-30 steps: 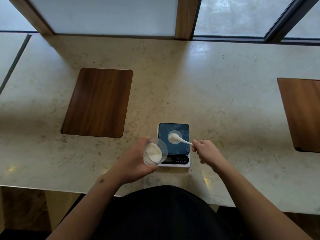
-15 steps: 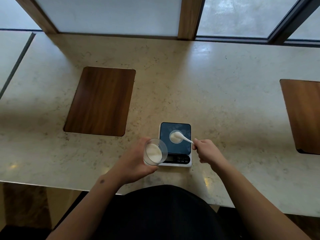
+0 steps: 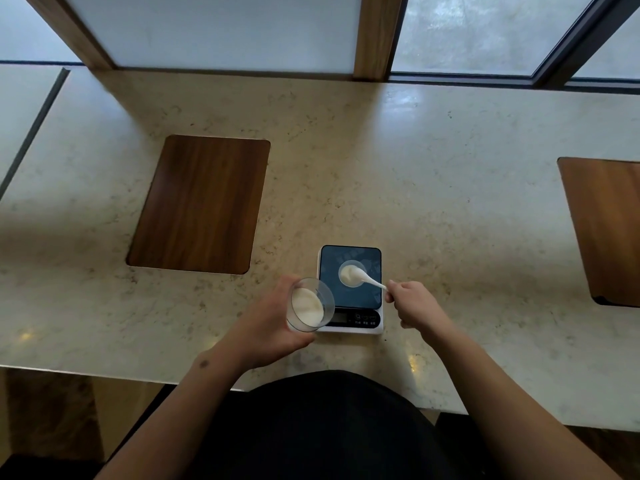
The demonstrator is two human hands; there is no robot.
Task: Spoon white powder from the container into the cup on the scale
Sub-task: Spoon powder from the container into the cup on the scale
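Note:
A small digital scale [image 3: 360,299] with a dark platform sits on the stone counter near its front edge. A small clear cup [image 3: 347,270] with white powder in it stands on the platform. My right hand [image 3: 414,304] pinches the handle of a white spoon [image 3: 372,283], whose bowl rests over the cup. My left hand [image 3: 273,323] holds a clear round container [image 3: 309,310] of white powder, tilted toward the scale, just left of it.
The beige stone counter [image 3: 415,174] holds a dark wooden inset panel [image 3: 199,204] to the back left and another wooden panel [image 3: 606,230] at the right edge. Windows with wooden posts run along the back. My dark-clothed torso is at the counter's front edge.
The spoon stays at the cup on the scale with only a slight shift. The container in my left hand has barely moved. The camera view has drifted a little.

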